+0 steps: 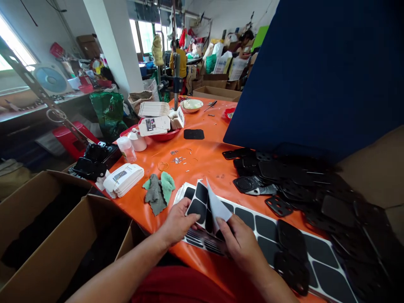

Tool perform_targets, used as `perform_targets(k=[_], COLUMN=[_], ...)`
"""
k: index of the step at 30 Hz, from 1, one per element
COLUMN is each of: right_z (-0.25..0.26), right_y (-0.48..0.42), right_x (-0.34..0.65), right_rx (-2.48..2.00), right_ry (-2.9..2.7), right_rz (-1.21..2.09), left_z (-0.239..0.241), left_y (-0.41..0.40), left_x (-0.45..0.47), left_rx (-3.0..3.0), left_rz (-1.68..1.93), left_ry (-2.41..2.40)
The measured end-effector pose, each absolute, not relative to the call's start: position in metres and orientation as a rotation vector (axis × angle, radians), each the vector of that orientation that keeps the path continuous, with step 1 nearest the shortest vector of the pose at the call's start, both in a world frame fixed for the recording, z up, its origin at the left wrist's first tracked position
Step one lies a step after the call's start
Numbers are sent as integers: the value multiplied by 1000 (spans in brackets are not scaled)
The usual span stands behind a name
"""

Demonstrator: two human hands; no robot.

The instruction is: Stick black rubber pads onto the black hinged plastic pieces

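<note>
Close in front of me, a sheet of black rounded-square stickers with a white border is raised and bent. My left hand pinches its left edge, thumb on top. With fingers curled, my right hand grips the other side, where the sheet's white backing is folded up. Below both hands lies a stack of similar sticker sheets, its edges showing. A longer sticker sheet runs off to the right, with black plates resting on it.
Black metal plates are heaped at the right beneath a dark blue panel. Rags, white boxes, small metal pins and a red basin are on the orange table. Cardboard boxes stand at left. Two people are in the background.
</note>
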State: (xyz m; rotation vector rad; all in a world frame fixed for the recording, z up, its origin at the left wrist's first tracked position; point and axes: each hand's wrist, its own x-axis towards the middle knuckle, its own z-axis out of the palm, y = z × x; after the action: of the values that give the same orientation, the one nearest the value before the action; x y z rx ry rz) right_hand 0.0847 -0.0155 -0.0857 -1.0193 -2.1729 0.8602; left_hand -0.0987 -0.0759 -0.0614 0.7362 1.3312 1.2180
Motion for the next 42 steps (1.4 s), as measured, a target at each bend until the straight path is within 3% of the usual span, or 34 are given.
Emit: perform_targets(k=[7,11,16,21,28,33,39,42], right_z=[-88,-85,-77,-60,-57,-49,-40,-46], right_y=[-12,-14,-27,-47,-63,-67,-65,-61], right_x=[95,92,88,88,85,86,96,96], right_rx=[-1210,-1174,-1025,-828,-776,-772,-765,-864], right_ry=[-1617,-1584,-1981,-2328,-2394,-2428,-2119,-1917], right_rz=[1305,1286,868,256,156,349,1086,1286], left_z=[-62,-57,-57,-35,-10,-17,-21,-20], left_y=[-94,-98,-90,-93,-100,-101,-101,-97], left_x=[-118,-112,-98,-86,-74,-74,-81,-85], left_rx=[1426,1613,980,902,965,774,626,764], left_rz=[1116,1168,1057,1005,1007,1057,1109,1063], left_ry=[1940,1961,1480,1364,1406,1311,1245,1344])
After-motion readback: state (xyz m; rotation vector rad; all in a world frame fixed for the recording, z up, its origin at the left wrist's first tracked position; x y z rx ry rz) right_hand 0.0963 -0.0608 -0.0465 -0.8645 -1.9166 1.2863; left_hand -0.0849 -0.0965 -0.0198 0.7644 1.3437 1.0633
